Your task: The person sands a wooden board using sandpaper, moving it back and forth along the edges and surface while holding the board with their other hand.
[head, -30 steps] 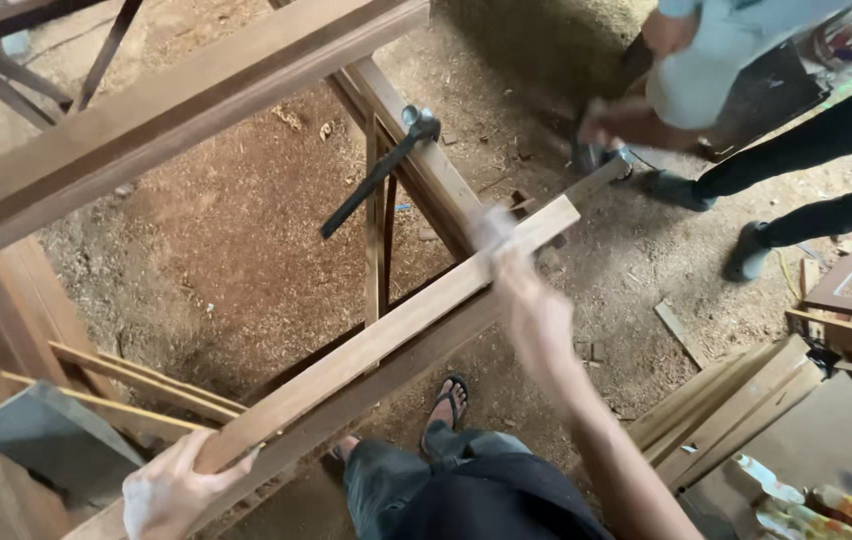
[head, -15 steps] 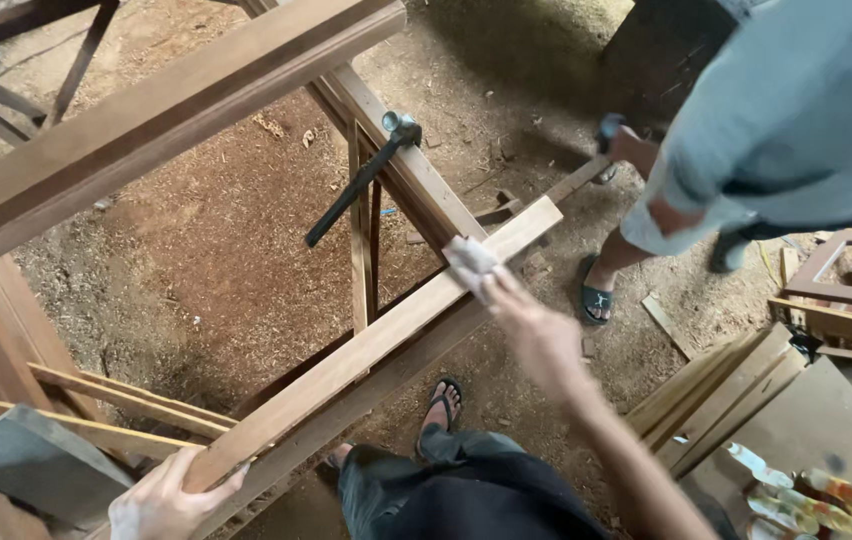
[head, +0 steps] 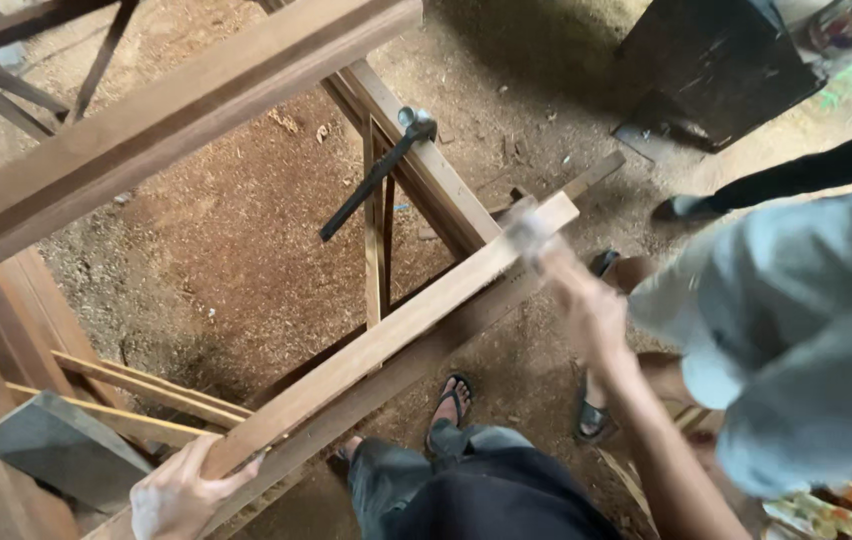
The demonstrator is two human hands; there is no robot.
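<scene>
Along the sloping plank [head: 386,345], the left hand [head: 181,490] clamped its lower end; the right hand [head: 586,300], blurred, grip unclear, met the upper end. A clamp [head: 376,175] hung behind; another person [head: 796,340] crowded beside.

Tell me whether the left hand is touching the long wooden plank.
Touching. The head view shows the left hand with fingers curled over the near end of the plank.

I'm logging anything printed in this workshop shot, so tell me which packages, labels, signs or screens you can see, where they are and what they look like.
No signs, labels or screens show.
Colourful printed packaging: bottom right corner on the ground, flat and crumpled, yellow, orange and teal patches, partly cut off.
Blurred container: top right corner, beside the dark box; kind unclear.
</scene>
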